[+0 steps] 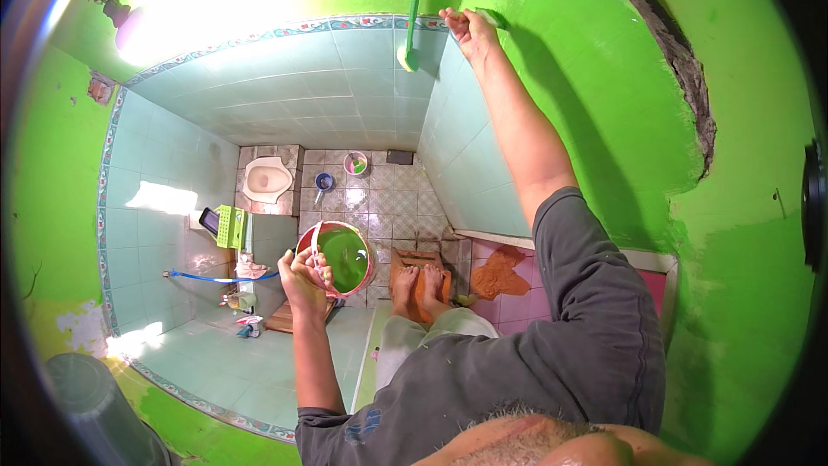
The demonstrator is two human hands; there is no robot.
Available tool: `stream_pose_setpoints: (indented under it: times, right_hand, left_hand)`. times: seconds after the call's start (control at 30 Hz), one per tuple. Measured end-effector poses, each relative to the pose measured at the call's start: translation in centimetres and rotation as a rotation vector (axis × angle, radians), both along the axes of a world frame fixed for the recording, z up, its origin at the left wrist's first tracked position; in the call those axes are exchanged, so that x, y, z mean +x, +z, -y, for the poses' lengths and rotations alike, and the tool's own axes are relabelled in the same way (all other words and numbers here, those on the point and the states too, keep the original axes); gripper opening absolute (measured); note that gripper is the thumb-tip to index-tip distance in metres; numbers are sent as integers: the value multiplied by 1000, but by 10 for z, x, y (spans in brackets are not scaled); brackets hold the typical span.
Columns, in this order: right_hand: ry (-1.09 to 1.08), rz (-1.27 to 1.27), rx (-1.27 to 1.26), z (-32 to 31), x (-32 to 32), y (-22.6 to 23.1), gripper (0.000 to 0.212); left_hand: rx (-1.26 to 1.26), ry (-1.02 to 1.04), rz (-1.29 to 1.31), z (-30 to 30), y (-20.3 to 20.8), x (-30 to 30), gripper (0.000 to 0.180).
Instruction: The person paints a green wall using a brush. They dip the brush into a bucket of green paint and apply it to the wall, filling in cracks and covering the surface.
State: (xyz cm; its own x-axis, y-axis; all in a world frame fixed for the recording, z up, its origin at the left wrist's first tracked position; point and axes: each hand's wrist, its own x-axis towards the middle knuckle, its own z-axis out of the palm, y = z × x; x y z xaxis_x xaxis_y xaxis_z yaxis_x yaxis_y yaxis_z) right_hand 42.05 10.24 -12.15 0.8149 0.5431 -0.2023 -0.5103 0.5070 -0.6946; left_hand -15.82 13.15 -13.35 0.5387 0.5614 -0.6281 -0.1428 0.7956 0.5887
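My left hand [305, 280] is closed on the handle of a bucket [373, 266], holding it up at the left of my body. Green paint [343, 259] fills part of the bucket. My right hand [473, 33] reaches up to the far right wall, its fingers bent together at the bright green surface just above the tile border. Beside its knuckles a small green piece [492, 18] touches the wall; most of it is hidden, so its kind cannot be told. Left of that hand, a long green-handled brush [413, 22] is up against the far wall.
Both my feet stand on a small wooden stool [418, 263]. On the tiled floor are a squat toilet [267, 179], a blue dipper [323, 182] and a small tub [355, 163]. A green basket [230, 226] and blue hose [216, 278] are at left; a rough broken edge [686, 69] marks the right wall.
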Motion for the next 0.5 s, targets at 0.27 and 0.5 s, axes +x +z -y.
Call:
stream_pose_setpoints:
  times: [0.27, 0.5]
  right_hand:
    - [-126, 267, -52, -32, -52, 74, 24]
    - [-97, -63, -35, -22, -19, -23, 22]
  left_hand:
    - [-66, 37, -40, 7, -7, -7, 49]
    - [-37, -9, -15, -1, -5, 5, 49]
